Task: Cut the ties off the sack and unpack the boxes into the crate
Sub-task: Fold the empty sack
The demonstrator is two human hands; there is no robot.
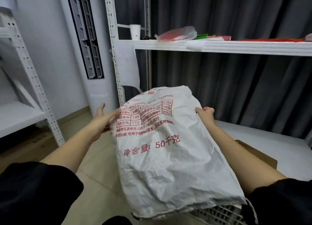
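A white woven sack [168, 157] with red print hangs in front of me, its far end raised and its near edge frayed. My left hand [104, 116] lies against the sack's left side with fingers stretched out, motion-blurred. My right hand [205, 113] grips the sack's upper right corner, fingers curled round the fabric. Beneath the sack's near edge a white slatted crate [219, 213] shows. No boxes or ties are visible; the sack's inside is hidden.
A brown cardboard box [256, 153] sits on the floor at right, behind my right forearm. White metal shelving [219, 46] holds a paper cup [135, 31] and a red plastic bag [177, 34]. A standing air conditioner [91, 55] and another rack [25, 72] stand at left.
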